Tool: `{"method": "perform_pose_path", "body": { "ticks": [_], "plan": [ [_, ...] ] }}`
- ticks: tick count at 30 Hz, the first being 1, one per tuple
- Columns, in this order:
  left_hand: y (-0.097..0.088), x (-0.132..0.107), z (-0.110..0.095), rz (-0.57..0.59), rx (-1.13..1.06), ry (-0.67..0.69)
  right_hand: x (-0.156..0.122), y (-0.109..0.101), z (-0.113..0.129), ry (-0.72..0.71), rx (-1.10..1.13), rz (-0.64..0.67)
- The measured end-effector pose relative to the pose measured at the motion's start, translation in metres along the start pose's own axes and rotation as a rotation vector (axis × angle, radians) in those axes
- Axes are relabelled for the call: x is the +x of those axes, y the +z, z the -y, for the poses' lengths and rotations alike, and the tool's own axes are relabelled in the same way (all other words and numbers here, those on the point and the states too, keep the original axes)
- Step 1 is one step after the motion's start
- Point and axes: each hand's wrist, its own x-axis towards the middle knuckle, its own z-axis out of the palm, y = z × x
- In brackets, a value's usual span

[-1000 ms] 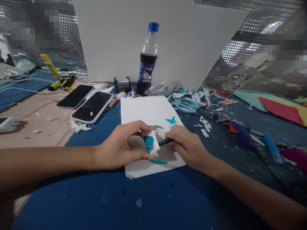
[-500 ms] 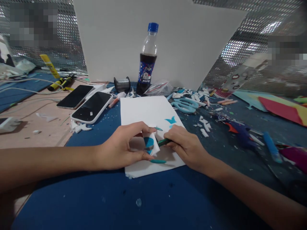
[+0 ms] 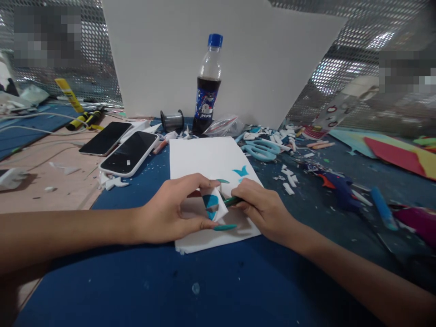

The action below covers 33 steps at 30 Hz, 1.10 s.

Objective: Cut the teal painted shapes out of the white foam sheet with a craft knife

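My left hand (image 3: 170, 210) pinches a small white foam piece (image 3: 214, 204) with a blue patch on it, between thumb and forefinger. The piece rests on a white foam sheet (image 3: 207, 159) lying on the blue mat (image 3: 143, 277). My right hand (image 3: 264, 210) is closed round a green-handled tool (image 3: 233, 201), whose tip touches the small piece's right edge. A blue cut-out shape (image 3: 241, 171) lies on the sheet just beyond my right hand.
Two phones (image 3: 131, 152) lie at the left. A Pepsi bottle (image 3: 207, 86) and a wire spool (image 3: 172, 121) stand before a white board (image 3: 163, 54). Blue scissors (image 3: 260, 150), foam scraps (image 3: 288, 177), a glue gun (image 3: 340, 188) and coloured sheets (image 3: 391, 152) crowd the right.
My left hand has turned the small foam piece slightly, so the blue patch shows a different shape. Both hands stay in the same place on the sheet.
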Motion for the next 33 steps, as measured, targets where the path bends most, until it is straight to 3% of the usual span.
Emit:
{"method": "perform_pose_path", "body": {
  "ticks": [7,14,17,22,33],
  "plan": [
    [-0.0027,-0.0019,-0.0017,-0.012,-0.089,0.025,0.0005,0.0002,-0.0018,0.007,0.014,-0.059],
    [-0.0028,0.0017,-0.0019,0.027,0.047,0.072,0.0015,-0.0007,0.0010,0.054,0.081,-0.098],
    [-0.0021,0.0029,-0.0022,0.055,0.110,0.052,0.0028,-0.0014,0.0033,0.086,0.152,-0.125],
    [-0.0010,0.0023,-0.0012,-0.001,0.115,-0.026,0.0028,-0.0007,0.0030,0.121,0.163,-0.152],
    [-0.0013,0.0011,0.0003,-0.084,-0.011,0.009,0.0021,-0.0021,-0.0008,0.008,0.041,-0.036]
  ]
}}
